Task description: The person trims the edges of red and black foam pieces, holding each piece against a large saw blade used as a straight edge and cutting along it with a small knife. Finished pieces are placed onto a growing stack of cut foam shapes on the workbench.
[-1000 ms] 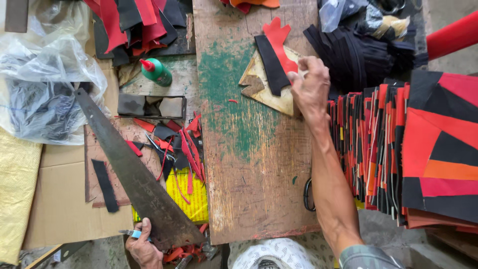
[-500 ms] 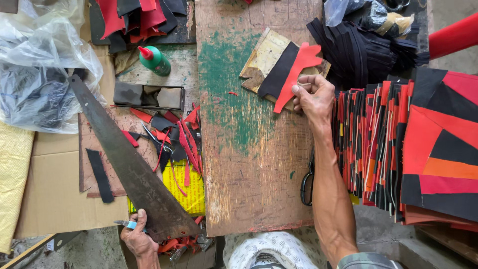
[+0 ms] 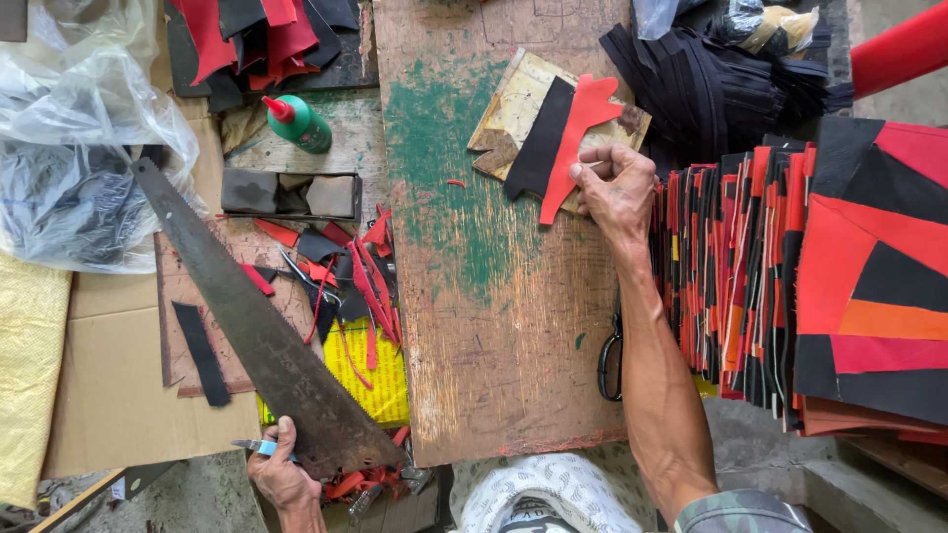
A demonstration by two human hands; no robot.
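Right hand [image 3: 617, 188] pinching red cut piece [image 3: 576, 138] beside black piece [image 3: 541, 138] on cardboard template [image 3: 513, 104], top of wooden board [image 3: 494, 326]. Left hand [image 3: 281, 474] gripping handsaw [image 3: 252, 326] handle. Best keeping edges flush, pressing flat. Stacked pieces [image 3: 750, 266] just right.

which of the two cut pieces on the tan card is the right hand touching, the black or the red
The red piece. The right hand pinches its edge, while the black piece lies just to its left, away from the fingers.

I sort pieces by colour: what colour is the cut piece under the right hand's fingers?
Red cut piece, beside a black one; head view shows it.
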